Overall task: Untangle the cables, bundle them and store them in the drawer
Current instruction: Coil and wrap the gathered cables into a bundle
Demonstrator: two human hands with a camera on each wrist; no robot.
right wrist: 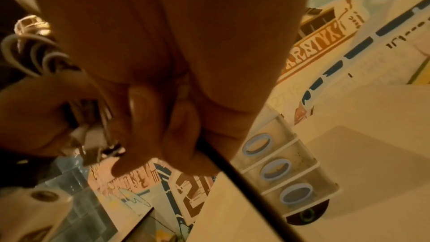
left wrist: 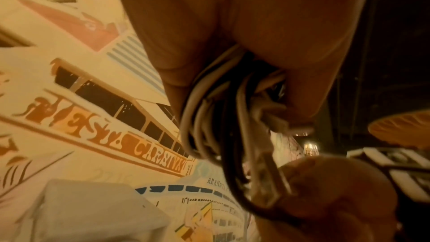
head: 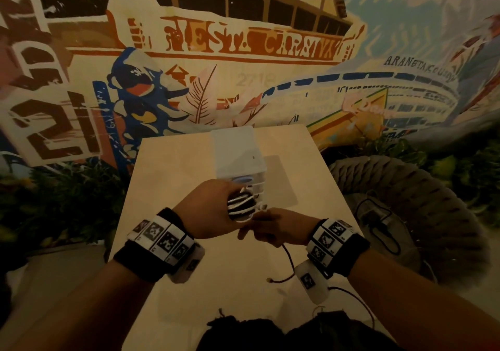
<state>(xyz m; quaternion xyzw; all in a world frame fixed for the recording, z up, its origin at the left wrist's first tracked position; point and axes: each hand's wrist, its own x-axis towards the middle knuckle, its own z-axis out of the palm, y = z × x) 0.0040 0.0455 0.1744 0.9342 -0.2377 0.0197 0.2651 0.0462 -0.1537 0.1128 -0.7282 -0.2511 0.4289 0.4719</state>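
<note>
Two hands meet over the pale table [head: 189, 296], both raised above its top, each wrist wearing one band of black-and-white marker squares. Nearest, one thin black cable [head: 290, 262] hangs from the right hand [head: 278, 229], drops in a loose curve and ends in a small plug lying on the table between the forearms. The right hand's fingers [right wrist: 181, 135] are curled tight around this cable, which leaves the fist and runs diagonally down across the right wrist view. Just beyond it, touching it at the fingertips, the left hand [head: 208, 210] holds one coiled bundle of cables [head: 240, 206], white strands and black strands wound together; how many separate cables are in the coil cannot be told. The bundle's long axis runs roughly away from the person toward the drawers, its loops wrapping crosswise. From the left wrist view the loops [left wrist: 209, 117] come out between the left fingers and the palm and hang below them, with one flat connector [left wrist: 267, 178] dangling toward the right hand. Behind the hands stands one small white drawer unit [head: 238, 150] near the table's far edge, showing three drawers [right wrist: 277, 170] stacked one above another, each with one blue oval pull, all pushed in. Farthest stands a painted wall mural [head: 243, 45].
</note>
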